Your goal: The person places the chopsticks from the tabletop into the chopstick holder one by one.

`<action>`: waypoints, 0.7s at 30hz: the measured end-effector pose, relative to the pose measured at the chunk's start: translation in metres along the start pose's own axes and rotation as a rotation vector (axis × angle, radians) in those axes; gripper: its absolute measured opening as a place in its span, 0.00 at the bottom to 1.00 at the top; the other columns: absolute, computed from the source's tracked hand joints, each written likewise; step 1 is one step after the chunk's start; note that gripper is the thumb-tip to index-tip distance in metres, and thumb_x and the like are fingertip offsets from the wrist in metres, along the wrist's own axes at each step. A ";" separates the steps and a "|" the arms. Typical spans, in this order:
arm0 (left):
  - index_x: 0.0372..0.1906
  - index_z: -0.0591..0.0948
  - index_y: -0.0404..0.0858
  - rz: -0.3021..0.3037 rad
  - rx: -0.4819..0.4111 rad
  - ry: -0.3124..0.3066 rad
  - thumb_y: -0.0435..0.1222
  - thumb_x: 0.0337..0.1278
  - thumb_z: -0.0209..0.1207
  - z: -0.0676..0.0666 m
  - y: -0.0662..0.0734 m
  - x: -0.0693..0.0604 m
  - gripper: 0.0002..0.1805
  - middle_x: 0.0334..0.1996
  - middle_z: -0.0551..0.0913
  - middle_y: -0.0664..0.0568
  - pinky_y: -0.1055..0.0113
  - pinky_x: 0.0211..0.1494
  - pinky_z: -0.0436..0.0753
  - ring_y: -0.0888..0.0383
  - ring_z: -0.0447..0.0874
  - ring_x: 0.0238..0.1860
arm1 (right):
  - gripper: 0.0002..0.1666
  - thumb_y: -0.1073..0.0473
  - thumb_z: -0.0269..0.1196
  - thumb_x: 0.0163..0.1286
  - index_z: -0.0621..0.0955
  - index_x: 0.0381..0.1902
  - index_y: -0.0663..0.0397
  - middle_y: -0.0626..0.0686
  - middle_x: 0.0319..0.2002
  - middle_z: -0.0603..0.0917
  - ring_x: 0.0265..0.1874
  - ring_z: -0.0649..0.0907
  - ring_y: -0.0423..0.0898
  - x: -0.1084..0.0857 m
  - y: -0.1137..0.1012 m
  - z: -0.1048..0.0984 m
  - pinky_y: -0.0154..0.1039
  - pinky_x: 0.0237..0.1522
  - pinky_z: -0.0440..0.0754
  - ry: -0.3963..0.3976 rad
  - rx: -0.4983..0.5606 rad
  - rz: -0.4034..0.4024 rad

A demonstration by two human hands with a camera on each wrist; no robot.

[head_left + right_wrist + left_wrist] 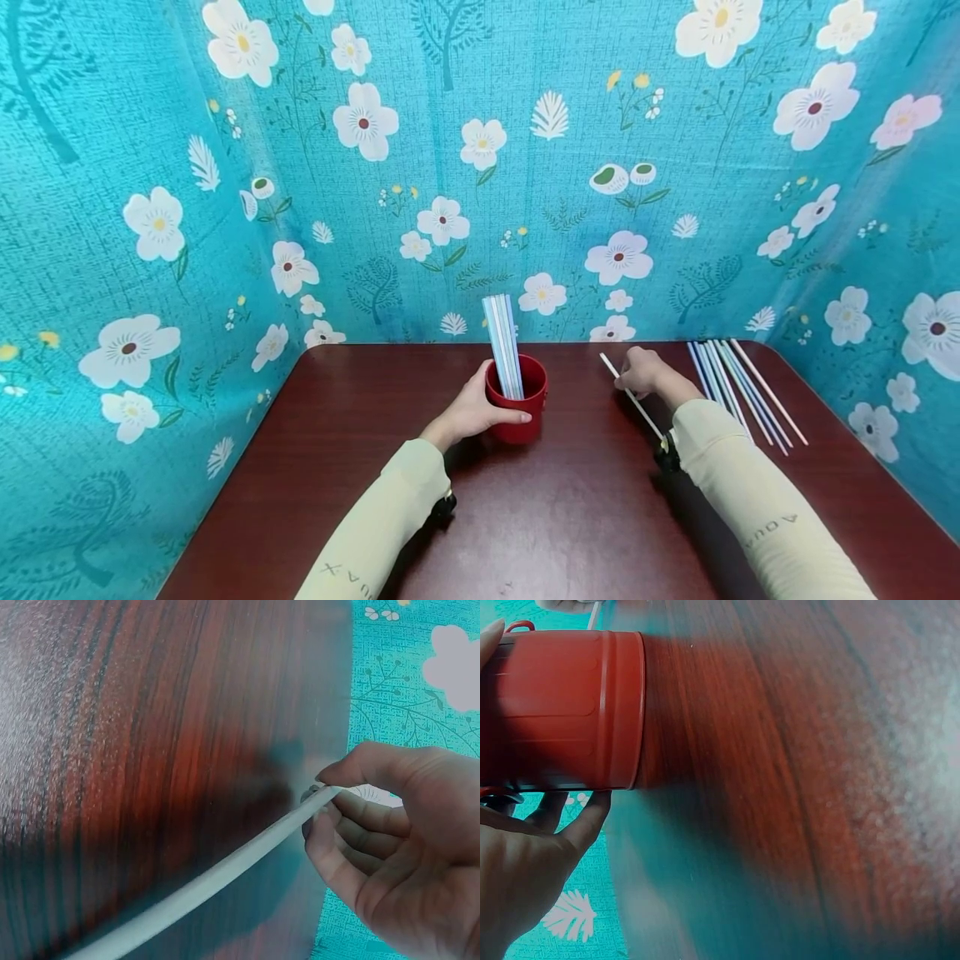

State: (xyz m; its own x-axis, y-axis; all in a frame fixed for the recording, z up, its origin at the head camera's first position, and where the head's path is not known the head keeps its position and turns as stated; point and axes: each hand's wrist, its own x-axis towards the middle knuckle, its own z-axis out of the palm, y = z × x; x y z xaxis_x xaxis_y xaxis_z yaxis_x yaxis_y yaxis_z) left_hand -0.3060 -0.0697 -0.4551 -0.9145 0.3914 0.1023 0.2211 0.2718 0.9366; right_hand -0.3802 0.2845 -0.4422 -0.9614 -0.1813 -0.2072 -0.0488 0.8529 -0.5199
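My left hand (474, 408) grips a small red bucket (517, 429) from its left, the thumb across its near side. A bundle of thin white and bluish straw-like sticks (501, 346) leans inside it, tops tilted left. In the left wrist view, fingers press the bucket's ribbed wall (555, 697); lugs show on two sides. To the right of the bucket, my right hand (643, 372) pinches a single white stick (642, 411) between thumb and fingers. From the right wrist view, this stick (202, 882) slants down over the table, held near one end.
At the table's right, several more loose sticks (769, 392) lie side by side, in white, green and blue tones, partly behind the right sleeve. The dark red-brown table (555, 500) meets a blue flowered cloth (525, 233) at the back and sides.
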 end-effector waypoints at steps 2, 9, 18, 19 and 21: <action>0.71 0.64 0.56 0.005 0.003 0.001 0.45 0.43 0.80 0.000 0.000 0.000 0.49 0.64 0.75 0.59 0.55 0.52 0.86 0.54 0.72 0.65 | 0.07 0.66 0.64 0.67 0.83 0.35 0.68 0.60 0.31 0.83 0.30 0.85 0.50 -0.002 -0.001 -0.001 0.42 0.30 0.88 0.018 -0.002 -0.015; 0.71 0.63 0.58 0.001 0.007 0.004 0.46 0.42 0.81 0.000 -0.003 0.002 0.50 0.64 0.75 0.60 0.55 0.52 0.87 0.55 0.72 0.65 | 0.09 0.67 0.61 0.70 0.82 0.37 0.72 0.60 0.28 0.84 0.22 0.86 0.48 -0.008 -0.013 -0.006 0.43 0.28 0.87 0.125 -0.013 -0.050; 0.71 0.63 0.57 0.005 0.006 0.003 0.46 0.42 0.80 0.000 -0.003 0.002 0.50 0.65 0.75 0.59 0.55 0.52 0.86 0.53 0.72 0.65 | 0.08 0.67 0.58 0.73 0.78 0.39 0.72 0.64 0.32 0.85 0.23 0.86 0.49 -0.015 -0.032 -0.014 0.42 0.25 0.86 0.212 0.017 -0.139; 0.71 0.63 0.57 0.005 0.009 0.002 0.46 0.42 0.80 0.000 -0.003 0.002 0.50 0.65 0.75 0.59 0.55 0.53 0.86 0.53 0.72 0.65 | 0.08 0.67 0.58 0.73 0.78 0.39 0.71 0.63 0.32 0.85 0.23 0.85 0.49 -0.016 -0.033 -0.015 0.41 0.25 0.86 0.227 0.012 -0.144; 0.71 0.63 0.56 0.006 0.007 0.001 0.46 0.42 0.80 0.000 -0.002 0.002 0.50 0.65 0.75 0.59 0.55 0.53 0.86 0.53 0.72 0.65 | 0.08 0.67 0.57 0.74 0.77 0.40 0.70 0.64 0.32 0.86 0.24 0.86 0.50 -0.016 -0.036 -0.015 0.41 0.25 0.85 0.249 0.013 -0.159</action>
State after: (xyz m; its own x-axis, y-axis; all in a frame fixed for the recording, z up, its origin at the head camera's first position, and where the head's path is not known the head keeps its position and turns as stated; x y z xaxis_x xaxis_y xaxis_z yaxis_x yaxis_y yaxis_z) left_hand -0.3084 -0.0694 -0.4570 -0.9134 0.3924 0.1082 0.2290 0.2756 0.9336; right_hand -0.3671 0.2643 -0.4074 -0.9789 -0.1848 0.0870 -0.2023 0.8167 -0.5404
